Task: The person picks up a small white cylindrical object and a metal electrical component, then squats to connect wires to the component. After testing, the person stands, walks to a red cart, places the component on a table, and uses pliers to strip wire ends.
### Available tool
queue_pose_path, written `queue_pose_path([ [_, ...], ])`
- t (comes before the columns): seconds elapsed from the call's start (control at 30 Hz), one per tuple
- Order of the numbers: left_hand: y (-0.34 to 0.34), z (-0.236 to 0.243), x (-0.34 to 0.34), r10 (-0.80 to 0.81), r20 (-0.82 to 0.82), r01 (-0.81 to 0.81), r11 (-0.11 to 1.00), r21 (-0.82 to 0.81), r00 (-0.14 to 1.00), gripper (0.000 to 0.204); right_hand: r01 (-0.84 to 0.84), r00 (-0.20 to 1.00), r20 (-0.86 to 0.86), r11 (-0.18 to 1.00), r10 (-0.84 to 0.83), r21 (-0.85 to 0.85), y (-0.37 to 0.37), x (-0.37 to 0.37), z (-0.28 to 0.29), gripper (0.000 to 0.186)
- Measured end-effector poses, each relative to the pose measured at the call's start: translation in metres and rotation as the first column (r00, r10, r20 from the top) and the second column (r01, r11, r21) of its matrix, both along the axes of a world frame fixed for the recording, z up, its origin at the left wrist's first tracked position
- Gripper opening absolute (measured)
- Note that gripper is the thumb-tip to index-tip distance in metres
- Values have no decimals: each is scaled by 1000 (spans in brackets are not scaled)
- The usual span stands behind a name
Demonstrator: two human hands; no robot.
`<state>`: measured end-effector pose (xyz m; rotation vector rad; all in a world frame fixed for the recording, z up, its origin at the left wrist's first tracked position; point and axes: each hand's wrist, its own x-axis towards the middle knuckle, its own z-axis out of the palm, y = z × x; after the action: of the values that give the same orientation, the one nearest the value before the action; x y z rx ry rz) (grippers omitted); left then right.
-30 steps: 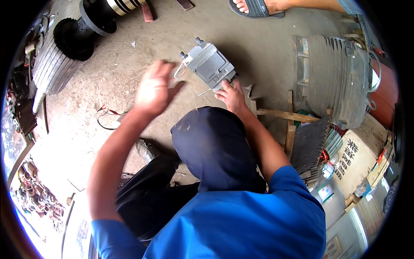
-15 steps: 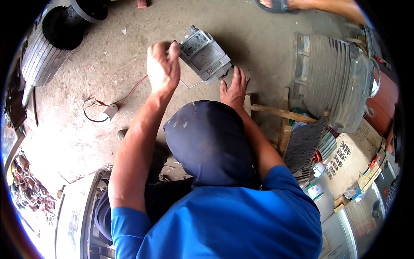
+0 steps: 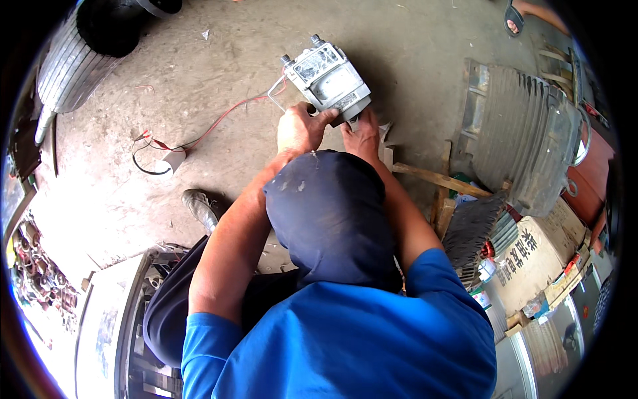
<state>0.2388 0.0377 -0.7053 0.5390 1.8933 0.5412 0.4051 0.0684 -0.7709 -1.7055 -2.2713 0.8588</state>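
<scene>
A grey box-shaped meter [image 3: 333, 81] lies ahead of me, angled, with a window in its top, knob-like terminals at its far-left end and a wire bail handle on its left side. My left hand [image 3: 302, 130] is closed on its near-left corner, the thumb along the near edge. At the near-right end my right hand [image 3: 363, 137] has its fingers around the edge beside a dark part; the fingertips are partly hidden. A red lead [image 3: 229, 110] runs from the meter's left side toward clips and a small white block [image 3: 171, 159] on the floor.
A large ribbed grey motor casing [image 3: 518, 126] stands at right, near a wooden frame [image 3: 438, 178] and a cardboard box [image 3: 531, 266]. Another ribbed casing [image 3: 73, 80] lies at far left. A sandalled foot [image 3: 513, 20] shows at the far right.
My left hand has moved right from the meter's far-left side to its near edge. The meter looks turned slightly, its bail and red lead now showing. The sandalled foot has shifted right.
</scene>
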Motion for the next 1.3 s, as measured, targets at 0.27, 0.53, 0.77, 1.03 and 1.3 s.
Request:
queue_pose_path([
  [0.27,3,8,3,81,22,-80,996,-37,996,53,86,759,-541,879,-363,-469,-40,-9,8,13],
  [0.53,0,3,5,105,-8,-105,994,-10,994,44,359,872,-345,933,-348,-33,21,11,26,17],
  [0.77,3,6,6,77,-33,-76,997,25,996,41,261,964,99,948,-247,-181,-8,-6,-36,21],
  [1.03,2,9,3,58,-43,-58,998,14,997,42,221,906,-328,960,-266,-170,-11,4,54,20],
  [1.3,2,7,7,46,-71,-43,998,45,996,42,235,954,-167,967,-249,-100,-2,10,-53,19],
])
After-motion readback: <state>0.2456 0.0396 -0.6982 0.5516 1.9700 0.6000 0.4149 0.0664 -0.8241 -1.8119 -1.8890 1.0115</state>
